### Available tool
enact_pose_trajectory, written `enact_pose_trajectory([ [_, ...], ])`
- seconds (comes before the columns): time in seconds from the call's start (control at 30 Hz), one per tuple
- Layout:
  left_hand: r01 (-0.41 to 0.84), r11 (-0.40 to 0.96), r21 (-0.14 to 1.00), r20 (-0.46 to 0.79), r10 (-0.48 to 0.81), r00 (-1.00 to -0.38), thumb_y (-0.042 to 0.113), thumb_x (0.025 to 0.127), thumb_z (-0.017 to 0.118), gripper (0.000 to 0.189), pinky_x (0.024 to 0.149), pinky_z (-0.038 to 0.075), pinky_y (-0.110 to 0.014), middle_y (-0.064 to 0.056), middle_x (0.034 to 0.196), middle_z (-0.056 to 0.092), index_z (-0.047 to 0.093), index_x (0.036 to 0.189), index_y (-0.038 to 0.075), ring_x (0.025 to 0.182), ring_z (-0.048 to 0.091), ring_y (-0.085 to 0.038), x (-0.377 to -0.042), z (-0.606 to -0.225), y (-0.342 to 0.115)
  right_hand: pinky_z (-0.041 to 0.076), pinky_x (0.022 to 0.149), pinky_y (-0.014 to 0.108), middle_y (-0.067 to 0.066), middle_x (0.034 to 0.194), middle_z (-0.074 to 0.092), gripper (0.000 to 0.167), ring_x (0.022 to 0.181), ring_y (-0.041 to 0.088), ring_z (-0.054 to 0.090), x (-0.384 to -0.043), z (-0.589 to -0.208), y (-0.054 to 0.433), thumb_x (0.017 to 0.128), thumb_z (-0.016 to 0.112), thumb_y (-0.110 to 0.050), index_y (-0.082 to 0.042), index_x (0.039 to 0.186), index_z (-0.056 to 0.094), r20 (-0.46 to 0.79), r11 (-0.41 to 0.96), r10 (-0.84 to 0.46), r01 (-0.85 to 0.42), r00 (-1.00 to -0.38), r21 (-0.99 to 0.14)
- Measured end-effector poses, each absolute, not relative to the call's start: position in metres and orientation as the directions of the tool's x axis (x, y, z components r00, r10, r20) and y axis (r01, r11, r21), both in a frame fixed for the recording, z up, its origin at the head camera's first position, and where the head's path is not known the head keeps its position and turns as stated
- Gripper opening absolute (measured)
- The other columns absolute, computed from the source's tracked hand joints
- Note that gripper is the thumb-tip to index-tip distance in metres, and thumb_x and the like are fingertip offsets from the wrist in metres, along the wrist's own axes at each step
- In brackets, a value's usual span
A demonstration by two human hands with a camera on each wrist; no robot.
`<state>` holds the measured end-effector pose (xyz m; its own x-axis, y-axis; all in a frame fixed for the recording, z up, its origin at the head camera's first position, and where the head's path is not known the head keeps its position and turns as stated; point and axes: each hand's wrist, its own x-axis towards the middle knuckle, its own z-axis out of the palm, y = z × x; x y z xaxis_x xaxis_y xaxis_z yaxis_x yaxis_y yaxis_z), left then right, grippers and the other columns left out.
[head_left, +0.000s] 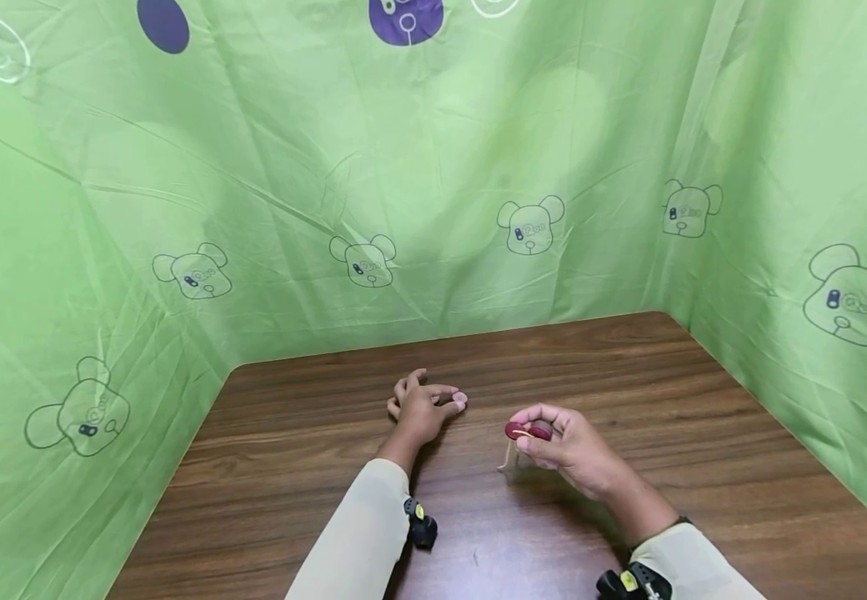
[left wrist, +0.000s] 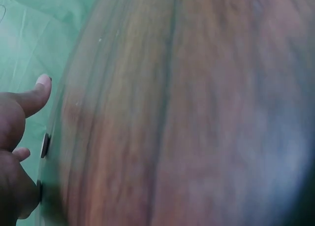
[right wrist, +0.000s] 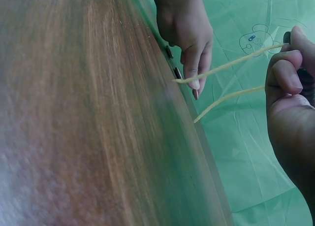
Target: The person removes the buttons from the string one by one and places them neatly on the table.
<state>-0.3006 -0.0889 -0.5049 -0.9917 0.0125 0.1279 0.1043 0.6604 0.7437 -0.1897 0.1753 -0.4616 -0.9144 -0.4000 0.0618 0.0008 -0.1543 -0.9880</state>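
While the left hand (head_left: 420,410), near the middle of the head frame, has its grip pinched on a pale disc (head_left: 460,399) above the table (head_left: 291,433), the right hand (head_left: 570,448), to its right, has its grip clamped on red discs (head_left: 542,431) and a yellow string (right wrist: 238,61). Two strands dangle free. Dark discs (left wrist: 45,146) show at lower left of the blurred left wrist view; one may be the pinched one. The pale disc could slip, being held only by fingertips; the red discs could drop if that hold loosened; the dangling strands could tangle.
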Motion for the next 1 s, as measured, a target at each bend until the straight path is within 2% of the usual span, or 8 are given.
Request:
enact_pose_trajectory([
  [0.2,0.064,0.707,0.705,0.089,0.001,-0.996,0.037,0.092,0.089,0.019,0.119,0.015,-0.072,-0.014,0.173,0.039,0.088,0.109,0.027,0.16,0.023,-0.044,-0.304,-0.508,-0.085,0.055,0.066,0.016,-0.002,0.1,0.075,0.023,0.078,0.001,0.064,-0.19,-0.463,0.175,0.101,0.071,0.002,0.002,0.124,0.067,0.07,-0.142,-0.412,-0.012,-0.908,-0.99],
  [0.5,0.034,0.749,0.662,0.063,-0.01,-0.998,0.042,0.096,0.084,0.024,0.121,0.015,-0.072,-0.013,0.174,0.038,0.086,0.117,0.032,0.161,0.023,-0.045,-0.308,-0.508,-0.08,0.046,0.058,0.014,-0.003,0.101,0.076,0.023,0.068,-0.001,0.055,-0.19,-0.462,0.175,0.101,0.069,0.004,-0.001,0.124,0.069,0.071,-0.143,-0.414,-0.012,-0.907,-0.99],
  [0.67,0.019,0.755,0.656,0.061,-0.028,-0.998,0.041,0.096,0.085,0.026,0.121,0.013,-0.072,-0.013,0.174,0.038,0.086,0.119,0.032,0.162,0.022,-0.045,-0.309,-0.51,-0.078,0.043,0.057,0.014,-0.004,0.102,0.077,0.024,0.066,-0.001,0.052,-0.19,-0.463,0.174,0.101,0.068,0.006,-0.004,0.123,0.071,0.078,-0.14,-0.423,-0.02,-0.903,-0.99],
  [0.83,0.017,0.76,0.65,0.052,-0.022,-0.998,0.041,0.096,0.085,0.029,0.121,0.013,-0.072,-0.015,0.174,0.037,0.084,0.124,0.032,0.162,0.021,-0.046,-0.308,-0.508,-0.078,0.041,0.057,0.015,-0.001,0.102,0.077,0.024,0.064,-0.001,0.051,-0.191,-0.465,0.174,0.101,0.067,0.007,0.0,0.124,0.07,0.089,-0.146,-0.429,-0.028,-0.899,-0.989],
  [1.0,0.027,0.771,0.637,0.043,0.0,-0.999,0.042,0.098,0.083,0.032,0.12,0.015,-0.073,-0.016,0.175,0.036,0.083,0.128,0.032,0.162,0.02,-0.048,-0.307,-0.506,-0.079,0.042,0.057,0.015,-0.002,0.102,0.078,0.024,0.065,0.0,0.051,-0.19,-0.464,0.174,0.101,0.071,0.003,0.0,0.125,0.071,0.092,-0.146,-0.433,-0.031,-0.897,-0.989],
])
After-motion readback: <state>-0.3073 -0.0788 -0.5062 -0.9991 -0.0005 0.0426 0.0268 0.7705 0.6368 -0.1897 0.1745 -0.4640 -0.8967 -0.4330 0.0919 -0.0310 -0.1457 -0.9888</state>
